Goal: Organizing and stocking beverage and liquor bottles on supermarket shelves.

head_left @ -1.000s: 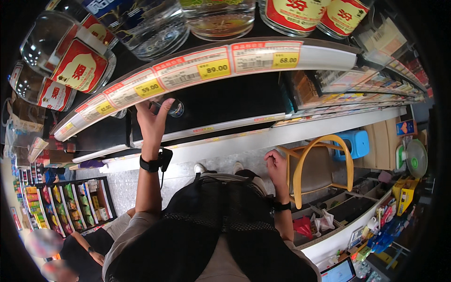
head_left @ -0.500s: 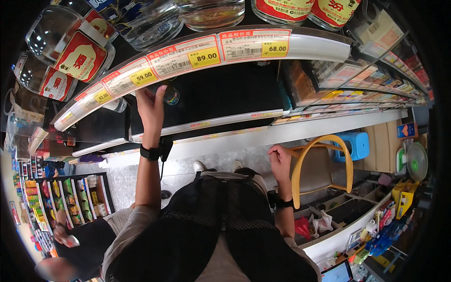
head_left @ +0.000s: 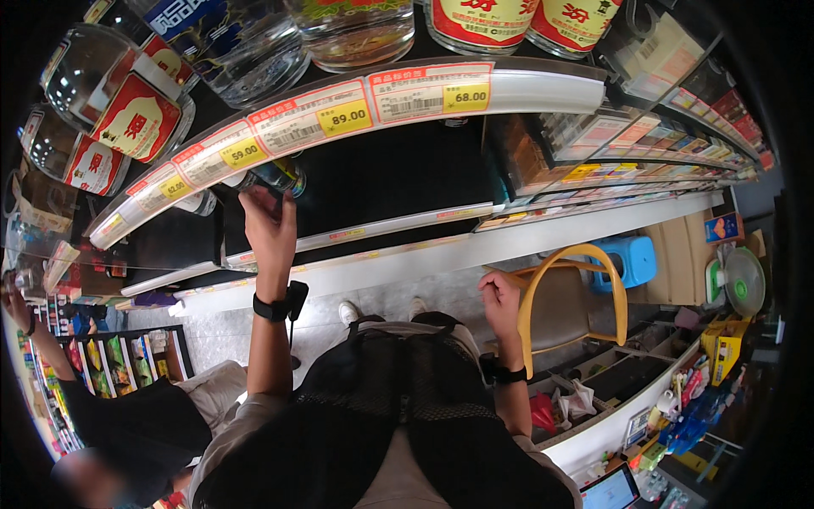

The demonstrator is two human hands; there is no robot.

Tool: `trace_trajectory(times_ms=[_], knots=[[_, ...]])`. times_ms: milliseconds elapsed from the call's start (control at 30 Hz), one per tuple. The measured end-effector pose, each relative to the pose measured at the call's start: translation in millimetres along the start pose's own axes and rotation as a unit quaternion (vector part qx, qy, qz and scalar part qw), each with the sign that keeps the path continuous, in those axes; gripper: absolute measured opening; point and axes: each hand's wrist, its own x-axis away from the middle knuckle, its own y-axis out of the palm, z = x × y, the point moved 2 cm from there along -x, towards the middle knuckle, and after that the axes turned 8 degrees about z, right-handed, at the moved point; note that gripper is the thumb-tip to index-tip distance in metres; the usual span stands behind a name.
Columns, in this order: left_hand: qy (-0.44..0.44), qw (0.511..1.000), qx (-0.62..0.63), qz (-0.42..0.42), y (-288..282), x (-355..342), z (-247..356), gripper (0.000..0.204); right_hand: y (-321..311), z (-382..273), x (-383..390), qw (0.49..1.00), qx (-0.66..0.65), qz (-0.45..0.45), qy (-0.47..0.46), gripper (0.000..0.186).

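My left hand (head_left: 270,225) is at the lower dark shelf (head_left: 390,182), below the price-tag rail. Its thumb and fingers are bent but apart, with nothing visible between them. Just beyond the fingertips lies a small clear bottle (head_left: 284,176) with a dark, colourful end, partly hidden by the rail. Another pale bottle (head_left: 200,202) shows to its left. My right hand (head_left: 500,299) hangs beside the wooden chair, fingers loosely curled in, holding nothing I can see. Black bands are on both wrists.
Large glass liquor bottles (head_left: 136,119) crowd the upper shelf, above the curved price-tag rail (head_left: 348,114). A wooden armchair (head_left: 572,310) and a blue stool (head_left: 627,261) stand at right. Another person (head_left: 140,428) is at lower left, arm raised toward shelves.
My left hand has drawn back from under the rail, uncovering more of the bottle, its fingers now more bent. My right hand stays beside the chair. The other person has raised an arm.
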Motion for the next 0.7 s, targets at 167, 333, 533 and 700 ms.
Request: trace_trajectory(times_ms=[167,333,533,700], knots=[[0.004,0.998,-0.005,-0.055,4.7,11.0,3.0,0.022,-1.6,-2.7,2.5,1.000,0.009,-0.015,-0.006,0.011],[0.003,0.995,0.014,-0.099,14.4,30.7,17.8,0.011,-4.2,-12.4,-4.0,0.999,0.038,-0.013,-0.015,0.012],[0.213,0.956,0.131,-0.154,24.2,93.4,39.6,0.007,-13.6,-30.0,-11.0,0.997,0.064,-0.017,-0.035,0.014],[0.164,0.946,0.078,-0.270,38.0,111.6,7.9,0.021,-21.5,-17.8,-1.3,0.999,0.034,0.005,-0.022,0.014]])
